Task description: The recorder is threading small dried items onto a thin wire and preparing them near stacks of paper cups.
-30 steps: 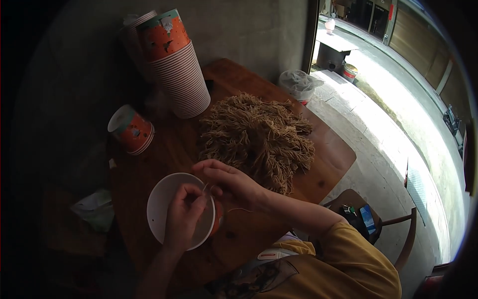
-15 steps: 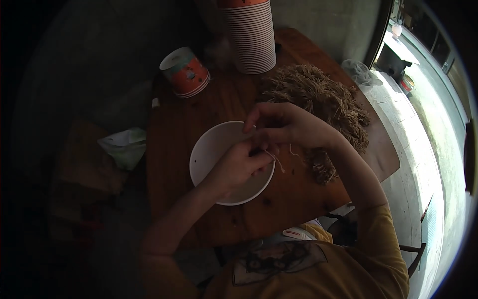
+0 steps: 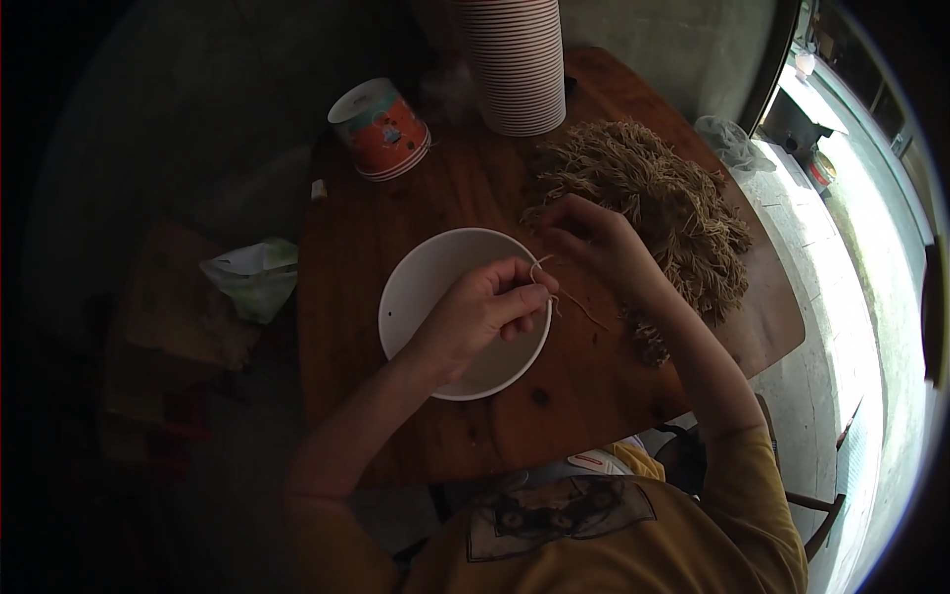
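My left hand (image 3: 500,302) hangs over the right side of a round white bucket (image 3: 411,272), thumb and fingers pinching a thin pale string (image 3: 589,312). One loop of the string curls above the fingertips, and a loose end trails to the right over the table. My right hand (image 3: 594,238) is beyond the bucket's right rim, at the near left edge of a heap of tan strings (image 3: 643,178). Its fingers are bent together; whatever lies between them is hidden. A small dark hole shows in the bucket's left wall.
The wooden table (image 3: 445,436) carries a tall stack of white-rimmed paper buckets (image 3: 515,74) at the back. An orange and teal printed bucket (image 3: 386,134) stands back left. A clear plastic bag (image 3: 730,144) lies at the far right edge. Left of the table is a green-white packet (image 3: 252,282).
My hands have come apart: the right moved off to the right, towards the tan heap. My left hand stays over the bucket with the string. The whole view has shifted slightly.
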{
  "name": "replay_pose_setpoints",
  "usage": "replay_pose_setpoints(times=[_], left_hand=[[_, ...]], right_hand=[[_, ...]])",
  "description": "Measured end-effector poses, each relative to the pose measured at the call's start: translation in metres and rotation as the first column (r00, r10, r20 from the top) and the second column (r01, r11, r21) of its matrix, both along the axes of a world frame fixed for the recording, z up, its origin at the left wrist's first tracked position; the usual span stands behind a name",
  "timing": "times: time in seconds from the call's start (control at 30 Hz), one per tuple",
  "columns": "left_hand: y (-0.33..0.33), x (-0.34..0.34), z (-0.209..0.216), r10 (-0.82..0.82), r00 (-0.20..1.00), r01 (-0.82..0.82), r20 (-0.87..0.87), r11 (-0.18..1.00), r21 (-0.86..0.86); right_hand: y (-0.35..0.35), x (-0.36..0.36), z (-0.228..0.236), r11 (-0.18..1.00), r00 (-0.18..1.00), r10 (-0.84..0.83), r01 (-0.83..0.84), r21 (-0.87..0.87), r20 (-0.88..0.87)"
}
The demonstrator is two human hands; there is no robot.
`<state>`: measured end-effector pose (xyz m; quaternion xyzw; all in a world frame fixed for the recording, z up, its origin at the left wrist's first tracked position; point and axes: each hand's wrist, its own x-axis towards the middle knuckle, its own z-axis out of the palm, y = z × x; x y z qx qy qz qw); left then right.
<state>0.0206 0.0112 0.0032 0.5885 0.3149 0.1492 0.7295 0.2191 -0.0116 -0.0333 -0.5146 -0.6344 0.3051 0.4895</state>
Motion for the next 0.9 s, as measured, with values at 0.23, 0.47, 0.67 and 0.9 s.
replay_pose_setpoints(times=[0.23,0.47,0.67,0.9], left_hand=[[0.001,0.000,-0.004,0.000,0.999,-0.001,0.034,1.000,0.003],[0.002,0.000,-0.004,0.033,0.998,-0.033,0.049,0.999,-0.001],[0.004,-0.003,-0.006,0.060,0.995,-0.051,0.077,0.992,-0.113],[0.002,-0.003,0.001,0.070,0.995,-0.044,0.072,0.949,-0.313]], right_hand=[[-0.051,-0.012,-0.018,0.998,0.975,-0.052,0.044,-0.044,-0.216],[-0.068,-0.023,-0.015,0.991,0.964,0.012,-0.046,-0.124,-0.267],[-0.076,-0.029,0.013,0.965,0.979,-0.051,-0.004,-0.263,-0.200],[-0.073,-0.032,0.017,0.998,0.987,-0.029,0.020,0.060,0.157]])
